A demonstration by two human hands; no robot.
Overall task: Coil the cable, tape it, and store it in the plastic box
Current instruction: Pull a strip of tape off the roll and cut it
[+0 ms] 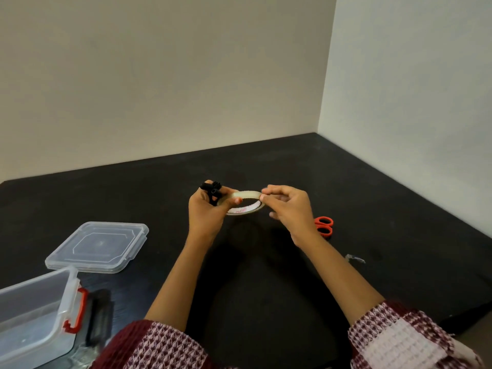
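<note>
The left hand (206,211) grips the cable (211,191) and tape (243,206). The right hand (288,209) pinches the tape's edge above the desk (372,195)

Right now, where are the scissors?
The scissors lie on the black table on the person's right, just beyond the right hand; only their orange handles show past the wrist.

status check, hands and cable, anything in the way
Left hand grips coiled black cable and tape roll. Right hand pinches roll's far edge. Plastic box open, lid off. Scissors beside right wrist, nothing blocking.
</note>
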